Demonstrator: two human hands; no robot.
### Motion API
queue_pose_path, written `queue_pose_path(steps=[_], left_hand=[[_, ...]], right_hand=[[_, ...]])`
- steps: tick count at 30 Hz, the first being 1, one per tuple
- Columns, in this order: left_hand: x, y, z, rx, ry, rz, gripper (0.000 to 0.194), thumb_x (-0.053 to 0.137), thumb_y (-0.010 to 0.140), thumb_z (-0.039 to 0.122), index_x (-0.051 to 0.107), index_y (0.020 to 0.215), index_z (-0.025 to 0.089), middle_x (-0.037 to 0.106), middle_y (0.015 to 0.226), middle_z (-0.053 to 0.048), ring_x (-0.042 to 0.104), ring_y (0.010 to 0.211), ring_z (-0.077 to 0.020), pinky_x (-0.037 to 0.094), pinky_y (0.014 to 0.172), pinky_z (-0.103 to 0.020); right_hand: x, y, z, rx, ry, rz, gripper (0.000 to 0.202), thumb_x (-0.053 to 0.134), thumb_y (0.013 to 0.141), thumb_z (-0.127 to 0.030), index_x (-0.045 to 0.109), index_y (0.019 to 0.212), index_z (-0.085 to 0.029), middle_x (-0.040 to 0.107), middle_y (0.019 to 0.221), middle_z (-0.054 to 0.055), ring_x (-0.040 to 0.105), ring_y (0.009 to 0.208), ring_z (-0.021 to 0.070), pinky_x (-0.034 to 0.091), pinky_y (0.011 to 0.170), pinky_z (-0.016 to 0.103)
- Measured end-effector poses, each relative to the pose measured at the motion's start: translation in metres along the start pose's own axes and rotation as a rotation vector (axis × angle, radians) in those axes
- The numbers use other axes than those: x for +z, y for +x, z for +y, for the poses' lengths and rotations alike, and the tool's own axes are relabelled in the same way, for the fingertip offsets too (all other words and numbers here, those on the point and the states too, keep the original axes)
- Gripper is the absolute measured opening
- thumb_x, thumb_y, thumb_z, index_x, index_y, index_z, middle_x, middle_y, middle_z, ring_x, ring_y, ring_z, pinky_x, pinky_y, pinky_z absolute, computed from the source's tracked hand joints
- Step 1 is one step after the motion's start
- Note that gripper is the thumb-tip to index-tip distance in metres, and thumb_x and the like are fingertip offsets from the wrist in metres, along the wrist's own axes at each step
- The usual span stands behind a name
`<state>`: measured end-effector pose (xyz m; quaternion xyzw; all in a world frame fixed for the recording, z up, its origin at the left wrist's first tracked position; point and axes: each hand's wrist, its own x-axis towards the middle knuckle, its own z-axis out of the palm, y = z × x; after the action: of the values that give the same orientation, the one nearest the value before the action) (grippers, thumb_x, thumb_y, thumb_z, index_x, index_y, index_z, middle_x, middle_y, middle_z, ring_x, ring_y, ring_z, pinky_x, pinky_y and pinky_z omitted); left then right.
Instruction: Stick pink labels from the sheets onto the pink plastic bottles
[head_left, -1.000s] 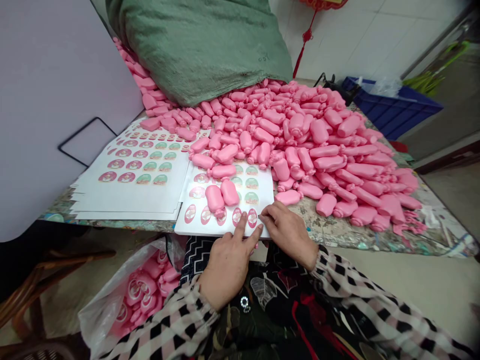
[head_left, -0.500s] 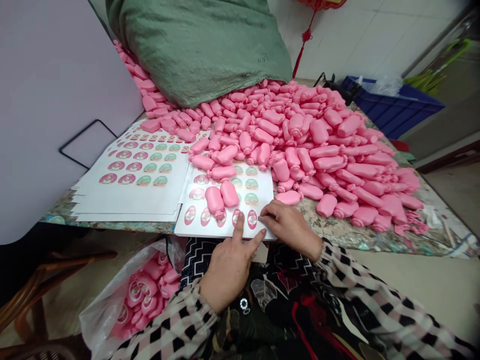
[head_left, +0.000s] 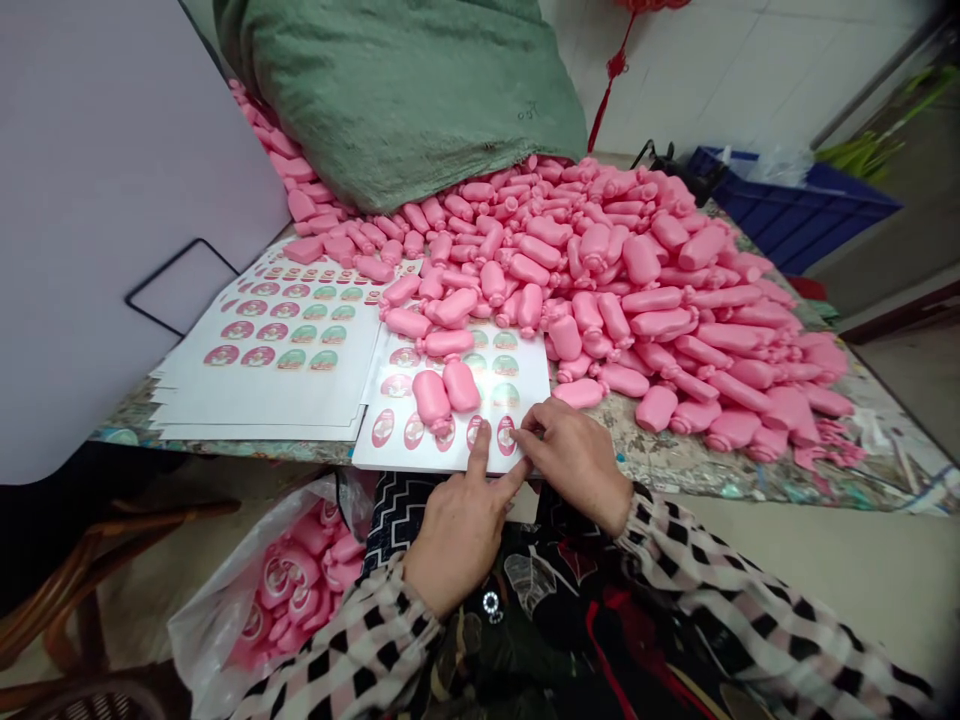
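A white sticker sheet [head_left: 461, 455] lies at the table's front edge, with a row of pink oval stickers along its near side. My left hand [head_left: 461, 530] rests on it, index finger stretched onto one oval and thumb spread toward my right hand. At the right end of the row, my right hand [head_left: 576, 458] has its thumb and forefinger pinched together at the edge of the last oval sticker [head_left: 506, 434]; the fingertips hide part of that edge. Two small pink bottles [head_left: 431, 400] lie side by side on the sheet, just beyond the row.
A large heap of pink bottles [head_left: 637, 260] covers the table behind, below a green sack [head_left: 420, 100]. Stacked sticker sheets [head_left: 262, 400] lie on the left. A clear bag [head_left: 217, 610] of labelled bottles hangs below the table edge. A blue crate [head_left: 810, 220] stands back right.
My right hand has shifted slightly left, its fingertips now closer to the last oval sticker and to my left thumb. The left hand stays nearly in place; the view has shifted a little.
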<state>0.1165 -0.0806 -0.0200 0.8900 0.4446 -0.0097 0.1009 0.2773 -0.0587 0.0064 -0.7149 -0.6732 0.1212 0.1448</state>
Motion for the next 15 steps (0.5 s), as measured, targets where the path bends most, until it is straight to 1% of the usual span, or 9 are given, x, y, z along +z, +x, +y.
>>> queue_pose_path(steps=[3, 6, 9, 11, 13, 14, 15], left_hand=[[-0.001, -0.001, 0.000, 0.001, -0.006, 0.001, 0.080, 0.045, 0.083, 0.014, 0.001, 0.143, 0.043, 0.005, 0.153, -0.018, 0.064, 0.081, -0.0215, 0.050, 0.069, -0.037], [0.000, 0.000, 0.000, 0.009, -0.015, -0.002, 0.078, 0.045, 0.084, 0.015, 0.003, 0.143, 0.043, 0.005, 0.152, -0.019, 0.064, 0.080, -0.0217, 0.050, 0.067, -0.037], [0.002, 0.001, -0.001, 0.015, -0.034, 0.004, 0.074, 0.046, 0.084, 0.016, 0.010, 0.142, 0.044, 0.001, 0.153, -0.019, 0.065, 0.079, -0.0224, 0.051, 0.066, -0.038], [0.004, -0.001, -0.003, 0.021, -0.079, 0.022, 0.070, 0.044, 0.084, 0.015, 0.016, 0.142, 0.043, 0.000, 0.153, -0.019, 0.065, 0.082, -0.0243, 0.051, 0.066, -0.039], [0.005, -0.005, -0.006, 0.058, -0.174, 0.055, 0.065, 0.041, 0.086, 0.014, 0.021, 0.141, 0.042, 0.006, 0.152, -0.018, 0.064, 0.090, -0.0265, 0.050, 0.071, -0.041], [0.004, -0.008, -0.007, 0.088, -0.244, 0.080, 0.062, 0.039, 0.087, 0.015, 0.023, 0.141, 0.041, 0.013, 0.152, -0.016, 0.062, 0.096, -0.0272, 0.049, 0.076, -0.042], [0.003, -0.012, -0.009, 0.119, -0.336, 0.109, 0.059, 0.039, 0.088, 0.017, 0.026, 0.141, 0.039, 0.023, 0.149, -0.014, 0.060, 0.101, -0.0271, 0.047, 0.083, -0.043]], right_hand=[[-0.006, -0.002, -0.007, -0.042, -0.045, 0.014, 0.018, 0.052, 0.086, -0.035, 0.059, 0.075, -0.022, 0.060, 0.078, 0.000, 0.054, 0.069, 0.0131, 0.026, 0.055, 0.026], [-0.013, -0.004, -0.011, -0.057, -0.038, 0.055, 0.019, 0.052, 0.086, -0.035, 0.060, 0.075, -0.021, 0.060, 0.078, 0.000, 0.054, 0.067, 0.0131, 0.027, 0.055, 0.026], [-0.020, -0.004, -0.009, -0.069, 0.044, 0.100, 0.020, 0.054, 0.085, -0.037, 0.060, 0.074, -0.021, 0.060, 0.078, 0.000, 0.055, 0.069, 0.0131, 0.030, 0.057, 0.025], [-0.022, -0.005, -0.003, -0.059, 0.124, 0.108, 0.020, 0.057, 0.084, -0.039, 0.061, 0.073, -0.022, 0.061, 0.078, -0.001, 0.055, 0.069, 0.0133, 0.032, 0.058, 0.025], [-0.021, -0.006, 0.007, -0.022, 0.220, 0.113, 0.020, 0.059, 0.082, -0.040, 0.062, 0.073, -0.022, 0.061, 0.076, -0.001, 0.055, 0.069, 0.0137, 0.033, 0.058, 0.025], [-0.020, -0.007, 0.013, 0.004, 0.277, 0.123, 0.020, 0.060, 0.081, -0.040, 0.062, 0.072, -0.022, 0.062, 0.076, -0.001, 0.054, 0.068, 0.0139, 0.034, 0.058, 0.025], [-0.018, -0.008, 0.018, 0.028, 0.339, 0.134, 0.021, 0.061, 0.079, -0.041, 0.063, 0.072, -0.022, 0.062, 0.076, 0.000, 0.054, 0.068, 0.0140, 0.035, 0.058, 0.025]])
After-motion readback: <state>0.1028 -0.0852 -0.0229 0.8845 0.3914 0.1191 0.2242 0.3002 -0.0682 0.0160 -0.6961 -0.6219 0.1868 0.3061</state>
